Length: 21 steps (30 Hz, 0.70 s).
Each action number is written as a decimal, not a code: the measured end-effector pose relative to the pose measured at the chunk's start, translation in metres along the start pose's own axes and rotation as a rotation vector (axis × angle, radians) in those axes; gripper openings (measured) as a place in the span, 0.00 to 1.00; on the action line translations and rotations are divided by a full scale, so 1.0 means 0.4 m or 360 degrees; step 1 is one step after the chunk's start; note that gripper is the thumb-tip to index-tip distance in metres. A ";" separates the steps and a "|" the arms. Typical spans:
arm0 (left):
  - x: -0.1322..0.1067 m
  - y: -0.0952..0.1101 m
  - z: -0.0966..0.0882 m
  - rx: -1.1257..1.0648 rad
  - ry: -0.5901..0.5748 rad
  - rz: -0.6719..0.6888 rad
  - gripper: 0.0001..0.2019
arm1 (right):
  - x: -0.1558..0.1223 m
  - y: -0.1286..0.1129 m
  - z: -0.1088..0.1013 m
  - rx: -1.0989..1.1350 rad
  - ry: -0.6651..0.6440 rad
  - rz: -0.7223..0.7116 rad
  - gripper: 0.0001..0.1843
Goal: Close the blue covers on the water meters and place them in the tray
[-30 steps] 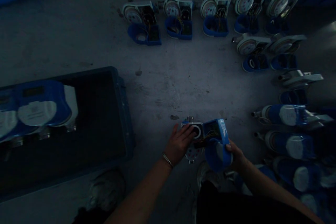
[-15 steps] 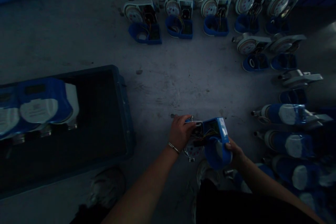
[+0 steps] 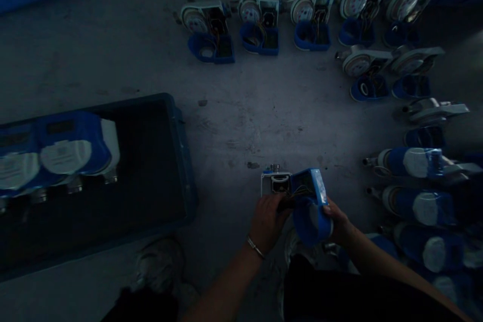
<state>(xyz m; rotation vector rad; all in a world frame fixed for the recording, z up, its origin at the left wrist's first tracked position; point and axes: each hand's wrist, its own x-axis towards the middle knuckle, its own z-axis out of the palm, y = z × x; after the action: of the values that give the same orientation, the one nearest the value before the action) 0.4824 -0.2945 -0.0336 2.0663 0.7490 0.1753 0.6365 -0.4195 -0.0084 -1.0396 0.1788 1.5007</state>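
Observation:
On the floor before me stands an opened water meter, its white body [image 3: 266,178] partly covered by my left hand. Its blue cover [image 3: 320,186] is tipped up on the right, with a circuit board inside and thin wires [image 3: 302,190] running to the meter's dark compartment [image 3: 279,184]. My right hand [image 3: 338,219] grips the cover by its outer right edge. My left hand [image 3: 268,221] lies over the dial, which it hides. Its fingers are closed around a small dark part [image 3: 286,204], too dim to identify, beside the wires.
Several opened meters [image 3: 249,12] with blue covers in front stand in a row at the back. Closed blue meters [image 3: 411,162] lie along the right. At left, a dark crate [image 3: 181,156] holds blue-and-white meters [image 3: 68,143]. My shoe [image 3: 158,261] is near the crate.
My left hand has moved from the meter's upper edge down over its dial, uncovering the top pipe fitting and compartment. The right hand keeps its grip on the cover.

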 end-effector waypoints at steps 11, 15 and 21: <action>-0.017 0.028 -0.027 -0.0216 -0.0053 -0.0382 0.07 | -0.013 -0.002 0.005 0.0037 0.0061 0.0068 0.35; -0.022 0.016 -0.043 -0.0281 0.0137 -0.0528 0.05 | -0.014 -0.004 0.003 -0.0004 0.0014 0.0081 0.43; 0.010 -0.037 -0.086 -0.0654 0.0111 -0.0717 0.11 | -0.007 -0.004 0.015 -0.0038 0.0078 0.0012 0.48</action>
<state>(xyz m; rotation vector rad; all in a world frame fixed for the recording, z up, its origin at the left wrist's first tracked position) 0.4654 -0.2614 -0.0260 1.4719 1.1003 0.1330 0.6344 -0.4174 -0.0023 -1.0967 0.2003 1.4879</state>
